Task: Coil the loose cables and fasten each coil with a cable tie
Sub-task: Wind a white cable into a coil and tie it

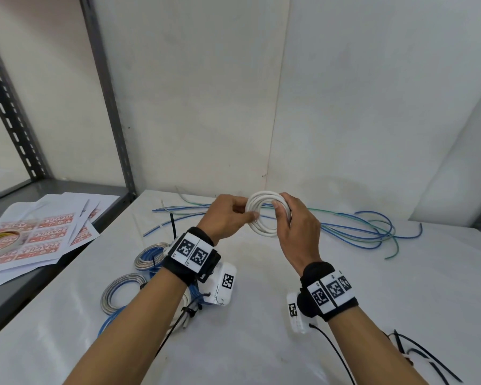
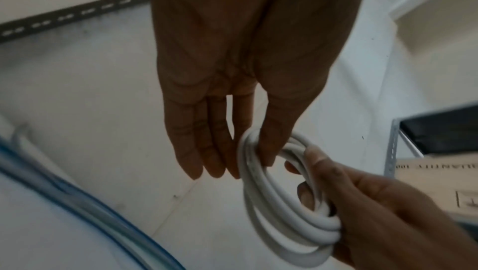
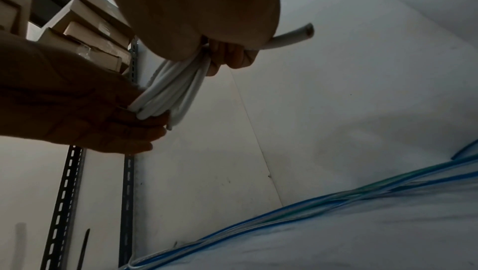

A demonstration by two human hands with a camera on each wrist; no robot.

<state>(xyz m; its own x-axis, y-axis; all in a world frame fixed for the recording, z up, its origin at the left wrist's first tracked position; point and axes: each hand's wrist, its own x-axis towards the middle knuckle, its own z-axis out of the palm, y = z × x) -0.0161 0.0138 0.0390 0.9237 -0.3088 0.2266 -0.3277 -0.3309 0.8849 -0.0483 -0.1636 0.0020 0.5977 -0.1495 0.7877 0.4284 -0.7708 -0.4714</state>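
Note:
A white cable coil [image 1: 261, 198] of several loops is held up above the white table [image 1: 261, 343], between both hands. My left hand [image 1: 252, 215] pinches the coil's left side between thumb and straight fingers [image 2: 207, 151]. On the right side, my right hand [image 1: 278, 207] has its fingers curled round the coil [image 2: 271, 213]. In the right wrist view a cut end of the cable [image 3: 297, 34] sticks out past the right palm. Loose blue and green cables [image 1: 358, 232] lie spread across the table behind the hands. Black cable ties [image 1: 417, 354] lie at the lower right.
Tied coils of blue and silver cable [image 1: 150, 257] lie under my left forearm. A single black tie [image 1: 173, 226] lies near them. Sheets of Fragile labels [image 1: 39, 234] and a tape roll [image 1: 0, 240] rest on the grey shelf to the left. Walls close the back and right.

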